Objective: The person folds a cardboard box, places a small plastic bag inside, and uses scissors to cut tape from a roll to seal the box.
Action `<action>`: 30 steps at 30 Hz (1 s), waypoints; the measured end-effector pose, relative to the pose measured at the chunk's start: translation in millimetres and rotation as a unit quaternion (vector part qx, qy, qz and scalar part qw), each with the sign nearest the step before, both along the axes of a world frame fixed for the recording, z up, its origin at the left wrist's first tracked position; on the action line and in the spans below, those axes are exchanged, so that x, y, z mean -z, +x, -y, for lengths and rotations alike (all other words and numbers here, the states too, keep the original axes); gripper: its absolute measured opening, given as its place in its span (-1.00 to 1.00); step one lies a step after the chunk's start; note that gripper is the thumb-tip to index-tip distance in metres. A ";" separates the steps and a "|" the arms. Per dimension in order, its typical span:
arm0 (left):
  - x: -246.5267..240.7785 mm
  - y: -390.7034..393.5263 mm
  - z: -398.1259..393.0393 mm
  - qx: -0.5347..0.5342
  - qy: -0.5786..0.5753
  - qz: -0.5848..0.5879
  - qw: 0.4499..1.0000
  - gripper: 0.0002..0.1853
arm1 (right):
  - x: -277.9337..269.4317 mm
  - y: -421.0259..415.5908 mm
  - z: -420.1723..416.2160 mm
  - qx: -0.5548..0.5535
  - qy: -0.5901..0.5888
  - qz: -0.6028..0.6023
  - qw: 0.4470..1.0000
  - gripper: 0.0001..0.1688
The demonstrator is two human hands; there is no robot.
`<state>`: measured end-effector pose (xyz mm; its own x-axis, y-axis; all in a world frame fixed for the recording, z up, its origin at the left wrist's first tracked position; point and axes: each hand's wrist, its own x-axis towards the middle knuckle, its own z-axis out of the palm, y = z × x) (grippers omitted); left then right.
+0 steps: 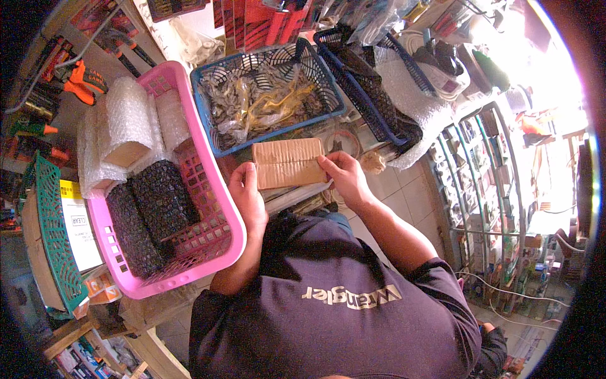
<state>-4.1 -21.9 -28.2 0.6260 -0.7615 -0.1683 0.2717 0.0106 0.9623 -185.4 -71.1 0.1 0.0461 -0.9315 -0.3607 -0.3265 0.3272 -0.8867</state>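
Note:
Between my two hands is a flat piece of brown corrugated cardboard (pixel 289 174), creased across its middle. My left hand (pixel 249 199) pinches its left edge, thumb towards me. The right edge is gripped by my right hand (pixel 344 175), with the thumb on top and the other fingers partly hidden behind. Just beyond the cardboard sits a blue plastic basket (pixel 279 127) holding crumpled clear and yellowish plastic bags (pixel 265 102). To the left, close to my left forearm, stands a pink plastic basket (pixel 232 232) with several wrapped parcels in it.
Bubble-wrapped parcels (pixel 128 123) and black-wrapped ones (pixel 163 194) fill part of the pink basket. A green basket (pixel 57 246) stands farther left. Orange-handled pliers (pixel 85 83) hang at upper left. A dark blue basket (pixel 364 94) leans beside bubble wrap (pixel 416 123). Glass shelving (pixel 492 189) stands right.

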 end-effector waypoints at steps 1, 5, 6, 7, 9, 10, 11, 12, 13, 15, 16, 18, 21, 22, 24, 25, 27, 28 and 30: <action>-1.8 0.4 0.2 0.002 0.001 -0.003 1.000 -0.77 | -0.2 0.2 0.2 0.001 -0.002 0.000 1.000 -0.56; -1.4 0.0 1.6 -0.005 -0.014 -0.014 1.000 -0.80 | 4.1 -1.5 1.9 -0.006 0.002 0.005 1.000 -0.56; -0.5 0.3 1.9 -0.003 -0.010 -0.002 1.000 -0.79 | 4.3 -0.8 2.2 -0.005 0.003 0.004 1.000 -0.56; 0.4 0.9 2.0 0.000 -0.007 0.010 1.000 -0.79 | 4.2 -0.4 2.2 -0.003 0.005 0.003 1.000 -0.56; 0.2 1.2 2.0 0.000 0.005 0.050 0.999 -0.79 | 0.9 0.5 1.8 -0.003 0.007 -0.001 1.000 -0.57; -1.4 0.6 1.4 -0.002 0.013 0.078 0.997 -0.79 | -0.3 1.1 1.9 -0.002 0.008 -0.002 1.000 -0.57; -2.7 0.4 0.9 -0.005 0.021 0.106 0.994 -0.79 | 0.0 1.3 2.0 -0.004 0.001 -0.006 1.000 -0.57; -3.2 0.4 0.8 -0.004 0.024 0.124 0.992 -0.79 | 0.7 1.0 1.7 -0.006 -0.007 -0.011 1.000 -0.57; -3.7 0.5 0.8 -0.002 0.028 0.142 0.989 -0.79 | 1.1 0.9 1.5 -0.008 -0.014 -0.016 1.000 -0.57; -4.5 1.2 0.0 0.007 0.032 0.175 0.984 -0.81 | -3.5 3.9 0.5 -0.010 -0.040 -0.048 0.998 -0.62; -5.1 1.9 -0.8 0.015 0.032 0.190 0.981 -0.82 | -5.1 5.2 0.1 -0.011 -0.052 -0.064 0.997 -0.65; -12.0 0.7 -3.4 0.026 0.048 0.213 0.975 -0.82 | -4.9 5.9 -0.1 -0.002 -0.046 -0.062 0.997 -0.65; -25.4 -4.4 -6.8 0.028 0.064 0.233 0.970 -0.80 | -10.6 9.9 -1.3 0.010 -0.052 -0.074 0.996 -0.62; -22.6 -4.0 -7.0 0.024 0.050 0.238 0.970 -0.80 | -13.0 11.5 -1.8 0.013 -0.057 -0.081 0.995 -0.61; -19.2 -3.2 -7.4 0.021 0.035 0.256 0.966 -0.79 | -14.1 12.8 -2.1 0.010 -0.058 -0.091 0.994 -0.59; -18.1 -2.6 -7.5 0.021 0.033 0.270 0.962 -0.79 | -14.3 13.1 -2.3 0.009 -0.058 -0.096 0.994 -0.58; -18.3 -2.2 -7.6 0.021 0.031 0.283 0.958 -0.79 | -14.1 13.0 -3.0 0.005 -0.061 -0.096 0.994 -0.57; -19.6 -2.5 -7.7 0.021 0.031 0.282 0.959 -0.79 | -14.2 12.8 -3.2 0.003 -0.063 -0.096 0.993 -0.57; -18.7 -2.5 -7.5 0.022 0.022 0.268 0.963 -0.79 | -14.8 12.4 -1.9 0.001 -0.055 -0.104 0.993 -0.52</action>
